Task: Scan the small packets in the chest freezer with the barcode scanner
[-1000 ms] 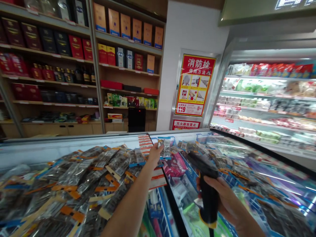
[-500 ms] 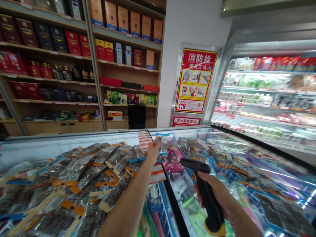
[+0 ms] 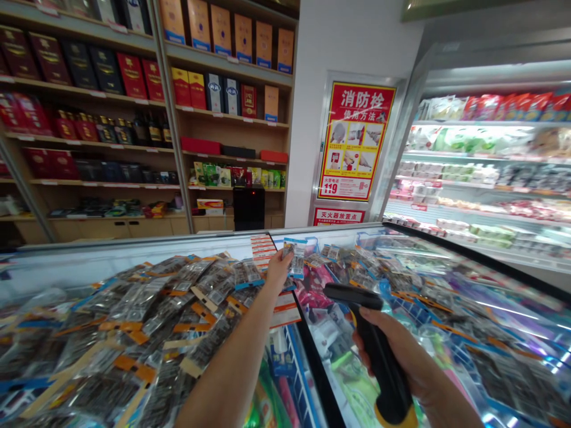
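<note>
My left hand (image 3: pixel 280 267) reaches far over the freezer and pinches a small clear packet (image 3: pixel 297 257) with blue edging; dark contents and a label show through it. In my right hand (image 3: pixel 397 345) is a black handheld barcode scanner (image 3: pixel 379 356) with a yellow base, its head pointing left toward the packet. My fingers wrap round its handle. Below the left forearm lies a heap of clear packets (image 3: pixel 147 303) with orange and blue header strips. Pink bags (image 3: pixel 314 285) lie under the held packet.
A black divider (image 3: pixel 314 348) runs between the freezer halves, with orange-striped price labels (image 3: pixel 285 310) beside it. Blue wire baskets (image 3: pixel 297 371) hold goods. Behind stand shelves of boxes (image 3: pixel 243 38), a red fire-hydrant sign (image 3: pixel 357 142) and a lit chiller (image 3: pixel 482 160).
The view has shifted slightly. Both hands keep their holds on the packet and the scanner, nearly in the same places.
</note>
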Tool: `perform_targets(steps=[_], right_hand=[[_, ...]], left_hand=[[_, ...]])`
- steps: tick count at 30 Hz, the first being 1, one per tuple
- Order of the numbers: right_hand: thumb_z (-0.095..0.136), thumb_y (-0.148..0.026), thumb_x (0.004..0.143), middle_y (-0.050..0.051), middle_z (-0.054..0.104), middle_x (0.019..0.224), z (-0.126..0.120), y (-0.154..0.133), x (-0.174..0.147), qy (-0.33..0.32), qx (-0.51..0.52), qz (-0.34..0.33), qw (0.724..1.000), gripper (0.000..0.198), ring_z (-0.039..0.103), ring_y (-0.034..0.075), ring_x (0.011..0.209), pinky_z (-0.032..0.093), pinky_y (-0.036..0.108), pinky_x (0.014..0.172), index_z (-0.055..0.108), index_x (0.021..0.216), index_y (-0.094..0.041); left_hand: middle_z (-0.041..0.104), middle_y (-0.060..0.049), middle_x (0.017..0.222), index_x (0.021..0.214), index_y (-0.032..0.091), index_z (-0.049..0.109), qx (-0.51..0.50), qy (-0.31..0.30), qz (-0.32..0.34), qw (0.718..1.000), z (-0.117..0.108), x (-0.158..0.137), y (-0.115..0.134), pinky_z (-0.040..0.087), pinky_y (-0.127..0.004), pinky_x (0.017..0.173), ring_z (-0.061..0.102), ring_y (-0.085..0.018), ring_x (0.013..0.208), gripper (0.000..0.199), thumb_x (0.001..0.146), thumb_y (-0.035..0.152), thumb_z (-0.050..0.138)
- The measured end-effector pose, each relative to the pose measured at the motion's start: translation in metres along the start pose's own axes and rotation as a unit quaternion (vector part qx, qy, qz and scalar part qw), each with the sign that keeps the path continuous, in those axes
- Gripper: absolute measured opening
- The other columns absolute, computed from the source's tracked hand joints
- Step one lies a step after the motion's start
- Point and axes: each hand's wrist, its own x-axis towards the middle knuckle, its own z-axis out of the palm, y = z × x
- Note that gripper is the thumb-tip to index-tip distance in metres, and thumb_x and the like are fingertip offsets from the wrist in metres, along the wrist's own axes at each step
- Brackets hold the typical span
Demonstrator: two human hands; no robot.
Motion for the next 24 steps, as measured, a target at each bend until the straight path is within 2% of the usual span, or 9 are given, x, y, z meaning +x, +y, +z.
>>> perform_targets(steps=[4,11,24], right_hand=[[0.054,-0.044,0.069,0.000,0.056,0.048,-0.0004,-0.0009,0.0006,0.009,-0.012,-0.003,1.000,0.028,0.050,0.011,0.036,0.038,0.020,0.031,0.052,0.075,-0.017],[0.053,-0.044,0.069,0.000,0.056,0.046,0.0021,-0.0017,-0.0030,0.012,-0.023,-0.005,1.000,0.027,0.049,0.011,0.034,0.037,0.020,0.031,0.050,0.073,-0.017],[0.051,-0.041,0.070,0.000,0.055,0.043,0.0021,-0.0032,-0.0054,0.023,-0.038,-0.038,0.998,0.026,0.049,0.010,0.033,0.035,0.017,0.032,0.052,0.067,-0.015]], left_hand=[[0.062,0.000,0.066,0.076,0.014,0.062,0.021,0.008,0.006,1.000,0.0007,-0.0006,0.0005,0.040,-0.024,0.060,0.054,-0.012,0.061,0.025,0.057,0.030,0.063],[0.061,0.000,0.066,0.079,0.014,0.058,0.023,0.054,-0.011,0.998,-0.0001,-0.0001,-0.0031,0.041,-0.024,0.058,0.054,-0.012,0.059,0.030,0.054,0.030,0.065],[0.059,0.002,0.062,0.079,0.016,0.052,-0.073,0.022,-0.065,0.995,0.0028,0.0001,-0.0042,0.043,-0.026,0.053,0.053,-0.011,0.050,0.038,0.048,0.031,0.067]])
